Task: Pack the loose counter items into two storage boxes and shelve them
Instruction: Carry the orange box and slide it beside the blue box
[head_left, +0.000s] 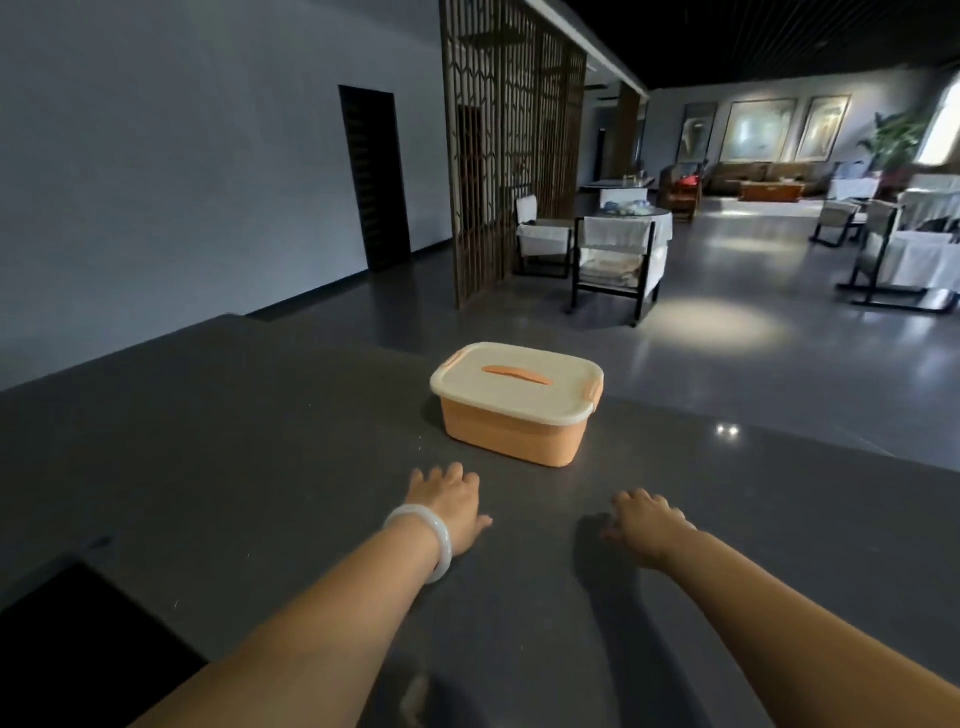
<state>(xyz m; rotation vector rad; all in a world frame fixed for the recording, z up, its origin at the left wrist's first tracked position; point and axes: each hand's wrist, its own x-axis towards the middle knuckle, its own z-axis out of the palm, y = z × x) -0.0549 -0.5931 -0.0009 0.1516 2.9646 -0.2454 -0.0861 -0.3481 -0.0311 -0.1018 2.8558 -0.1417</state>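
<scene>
Reaching out empty, the left hand (451, 501) and right hand (647, 522) hover loose-fingered near the lidded orange storage box (516, 402) by the counter's (218, 441) far edge; shelving seemingly remains.

Dim wide-angle view (edges bowed)

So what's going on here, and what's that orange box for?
A person is at a dark counter with both arms stretched out toward an orange storage box. Its cream lid is on, with the handle lying flat. The left hand, which has a pale bangle on the wrist, and the right hand are both just short of the box. Their fingers are relaxed and hold nothing, so the box hasn't been picked up yet.
</scene>
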